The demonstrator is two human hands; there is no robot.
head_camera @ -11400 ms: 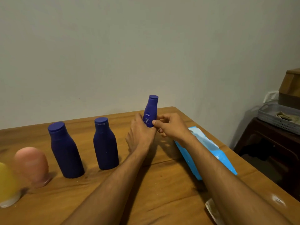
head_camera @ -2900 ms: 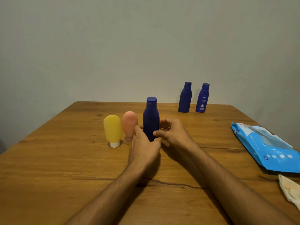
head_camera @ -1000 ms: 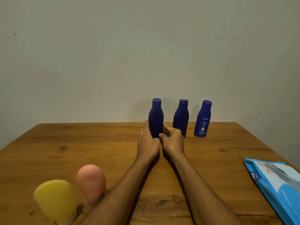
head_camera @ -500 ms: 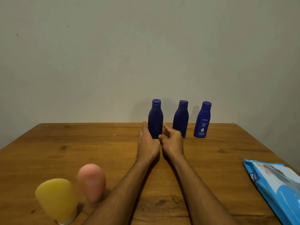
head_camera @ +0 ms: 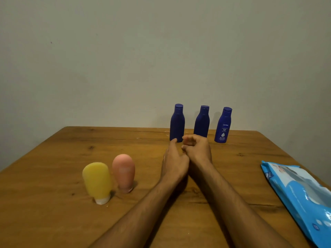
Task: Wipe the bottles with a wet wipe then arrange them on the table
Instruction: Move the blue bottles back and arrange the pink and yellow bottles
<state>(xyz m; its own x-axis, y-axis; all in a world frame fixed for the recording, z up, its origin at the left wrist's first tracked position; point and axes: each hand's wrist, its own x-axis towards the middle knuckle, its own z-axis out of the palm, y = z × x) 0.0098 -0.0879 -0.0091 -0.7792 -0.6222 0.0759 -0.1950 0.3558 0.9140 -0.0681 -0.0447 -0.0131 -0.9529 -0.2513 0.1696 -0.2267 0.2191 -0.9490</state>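
Note:
Three dark blue bottles stand upright in a row at the table's far edge: a left one [head_camera: 177, 122], a middle one [head_camera: 201, 122] and a labelled right one [head_camera: 223, 125]. My left hand [head_camera: 174, 161] and my right hand [head_camera: 197, 149] lie side by side just in front of the left and middle bottles, both holding nothing. My left fingers hang loosely, with a fingertip close to the left bottle's base. My right fingers are loosely curled. A yellow squeeze bottle [head_camera: 97, 181] and a pink squeeze bottle [head_camera: 124, 172] stand cap-down at the near left.
A blue wet-wipe pack [head_camera: 300, 194] lies flat at the table's right edge. The wooden table [head_camera: 53, 176] ends at a plain wall just behind the blue bottles.
Both hands have let go of the left blue bottle and drawn back a little toward me. The bottle stays standing in the row. My view has shifted left.

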